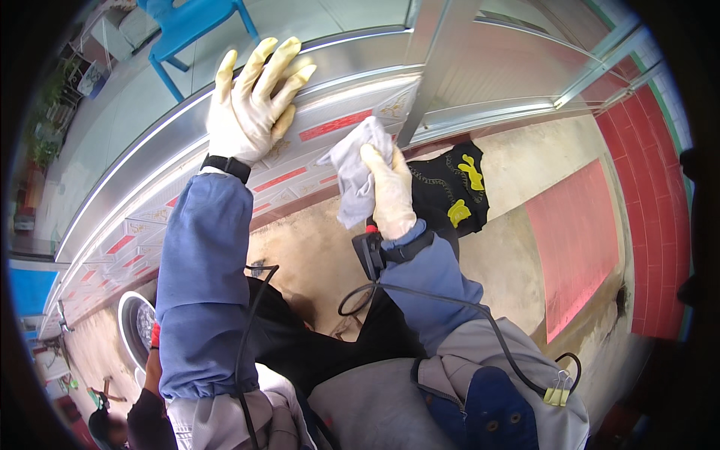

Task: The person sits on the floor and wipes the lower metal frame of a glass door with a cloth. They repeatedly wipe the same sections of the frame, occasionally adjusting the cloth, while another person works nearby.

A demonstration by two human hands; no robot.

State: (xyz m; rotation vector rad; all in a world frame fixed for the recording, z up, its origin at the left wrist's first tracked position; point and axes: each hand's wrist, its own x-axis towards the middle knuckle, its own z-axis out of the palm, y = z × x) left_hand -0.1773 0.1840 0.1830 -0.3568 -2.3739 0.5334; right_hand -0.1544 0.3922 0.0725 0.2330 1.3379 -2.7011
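My left hand [253, 101], in a whitish glove with yellowish fingertips, is spread with its fingers apart in front of the glass and the metal window frame [360, 48]; whether it touches them I cannot tell. A crumpled light grey cloth [360, 169] is gripped in my gloved right hand [391, 188], beside the patterned tiled wall [281, 177] below the frame. Both wrists wear black straps, and a black device [368, 253] with a cable sits at the right one. Blue sleeve covers reach up both forearms.
A black cloth with yellow figures [450, 188] lies at the wall's foot, near a pink mat [579, 247]. Metal-framed glass panels [506, 67] stand at the upper right. A blue chair [191, 28] shows behind the glass. At lower left are a round basin [138, 326] and another person [149, 405].
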